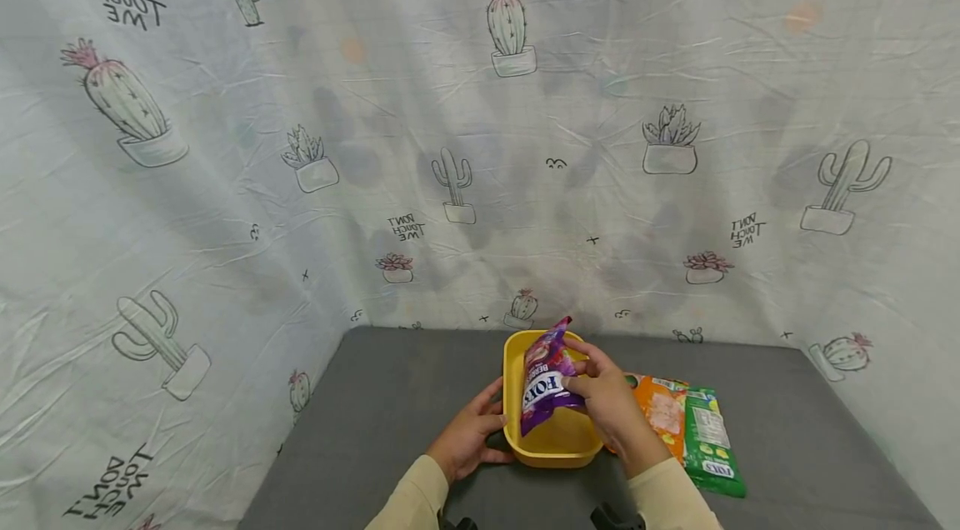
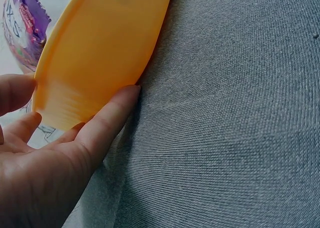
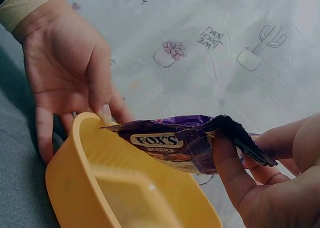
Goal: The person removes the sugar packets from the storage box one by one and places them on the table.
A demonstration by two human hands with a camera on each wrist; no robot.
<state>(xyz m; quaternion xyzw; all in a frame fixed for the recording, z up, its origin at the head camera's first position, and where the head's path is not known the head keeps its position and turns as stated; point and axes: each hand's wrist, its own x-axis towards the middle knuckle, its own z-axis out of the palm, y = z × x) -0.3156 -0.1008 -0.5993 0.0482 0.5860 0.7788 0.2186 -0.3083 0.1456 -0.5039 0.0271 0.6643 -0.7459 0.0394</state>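
Note:
My right hand point(image 1: 611, 401) pinches a purple Fox's Berries candy bag point(image 1: 546, 384) between thumb and fingers. The bag hangs tilted over a yellow plastic basket point(image 1: 558, 461), its printed front turned up in the head view. In the right wrist view, one end of the bag point(image 3: 165, 138) overlaps the basket's rim. Against the basket's left side rests my left hand point(image 1: 468, 434), its fingers spread and fairly straight along the outer wall point(image 2: 105, 43). The basket stands on a grey cloth-covered table, and its inner floor shows below the bag.
Right of the basket lie an orange bag point(image 1: 663, 413) and a green Fox's bag point(image 1: 708, 442), side by side and partly behind my right forearm. A pale cactus-print curtain point(image 1: 555, 205) rises at the back and sides of the grey table point(image 1: 390, 397).

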